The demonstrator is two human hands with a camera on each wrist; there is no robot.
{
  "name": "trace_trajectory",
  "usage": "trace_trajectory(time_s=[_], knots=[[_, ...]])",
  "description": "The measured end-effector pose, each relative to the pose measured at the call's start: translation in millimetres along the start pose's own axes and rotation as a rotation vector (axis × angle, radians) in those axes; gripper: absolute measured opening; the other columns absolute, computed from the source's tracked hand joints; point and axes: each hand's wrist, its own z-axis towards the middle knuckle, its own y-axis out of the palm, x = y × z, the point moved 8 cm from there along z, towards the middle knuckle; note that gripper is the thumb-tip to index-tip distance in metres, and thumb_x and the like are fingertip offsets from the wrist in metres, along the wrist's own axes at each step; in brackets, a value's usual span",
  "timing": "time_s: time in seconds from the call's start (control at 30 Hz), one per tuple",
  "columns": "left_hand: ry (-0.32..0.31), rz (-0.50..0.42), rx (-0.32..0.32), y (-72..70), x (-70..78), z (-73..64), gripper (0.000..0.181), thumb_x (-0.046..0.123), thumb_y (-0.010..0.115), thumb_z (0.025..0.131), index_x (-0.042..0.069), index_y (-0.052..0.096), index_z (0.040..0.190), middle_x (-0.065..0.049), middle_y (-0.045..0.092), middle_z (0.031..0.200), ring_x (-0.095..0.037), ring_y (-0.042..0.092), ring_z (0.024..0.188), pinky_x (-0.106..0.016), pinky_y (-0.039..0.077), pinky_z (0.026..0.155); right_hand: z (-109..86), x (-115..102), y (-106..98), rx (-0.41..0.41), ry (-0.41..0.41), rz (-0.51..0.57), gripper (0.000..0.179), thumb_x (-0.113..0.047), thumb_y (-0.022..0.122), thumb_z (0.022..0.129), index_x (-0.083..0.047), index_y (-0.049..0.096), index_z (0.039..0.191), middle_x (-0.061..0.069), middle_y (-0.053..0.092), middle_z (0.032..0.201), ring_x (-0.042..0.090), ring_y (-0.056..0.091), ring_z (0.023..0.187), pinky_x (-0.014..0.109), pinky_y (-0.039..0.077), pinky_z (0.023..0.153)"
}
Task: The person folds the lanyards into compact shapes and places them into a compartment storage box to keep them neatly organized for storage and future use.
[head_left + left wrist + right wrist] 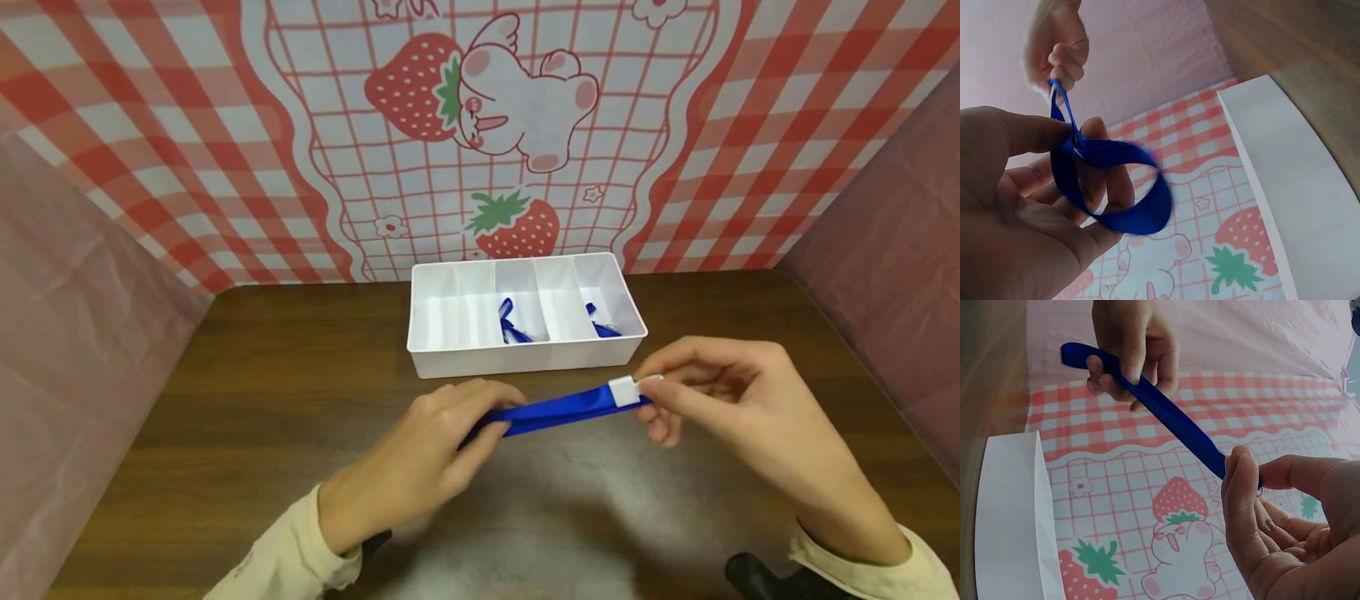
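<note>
A blue lanyard (pixel 558 410) with a white plastic clip (pixel 623 391) stretches between both hands, above the table in front of the tray. My left hand (pixel 442 442) pinches its looped part between thumb and fingers; in the left wrist view the blue band (pixel 1141 215) curls into an open ring past the fingertips. At the clip end, my right hand (pixel 720 400) pinches the lanyard between thumb and index finger. Those fingers cover the very end of it in the right wrist view, where the strap (pixel 1172 419) runs tilted between the two hands.
Behind the hands stands a white divided tray (pixel 525 360) on the brown wooden table (pixel 300 383). Two of its compartments hold blue lanyards (pixel 512 325), one in the middle and another (pixel 604 328) at the right end. A checked strawberry cloth (pixel 525 208) hangs at the back.
</note>
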Motion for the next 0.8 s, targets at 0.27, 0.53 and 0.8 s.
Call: trace_trajectory(time_s=[0.27,0.53,0.8], knots=[[-0.060,-0.157,0.004,-12.7,-8.7,0.1,0.011,0.005,0.064,0.095,0.008,0.062,0.105,0.002,0.066,0.092,-0.003,0.058,0.077,-0.019,0.051,0.067,-0.5,1,-11,0.030,0.008,0.007,0.009,0.005,0.065,0.093,0.001,0.069,0.100,0.019,0.069,0.074,0.025,0.065,0.056,0.035,0.054,0.050],[-0.034,-0.206,-0.049,-23.1,-10.8,-1.2,0.006,0.006,0.063,0.096,0.011,0.061,0.098,0.004,0.063,0.088,-0.003,0.054,0.071,-0.016,0.047,0.060,1.1,4,-12,0.025,0.017,0.060,0.010,0.005,0.063,0.094,0.004,0.067,0.103,0.019,0.069,0.077,0.026,0.066,0.059,0.035,0.055,0.052],[-0.069,-0.286,-0.127,-32.5,-16.1,-6.7,0.006,0.009,0.067,0.095,0.013,0.065,0.100,0.006,0.064,0.087,-0.005,0.056,0.073,-0.023,0.051,0.062,0.4,7,-17,0.015,-0.011,0.146,0.012,0.011,0.059,0.093,0.010,0.065,0.103,0.021,0.069,0.077,0.025,0.065,0.060,0.034,0.054,0.054]])
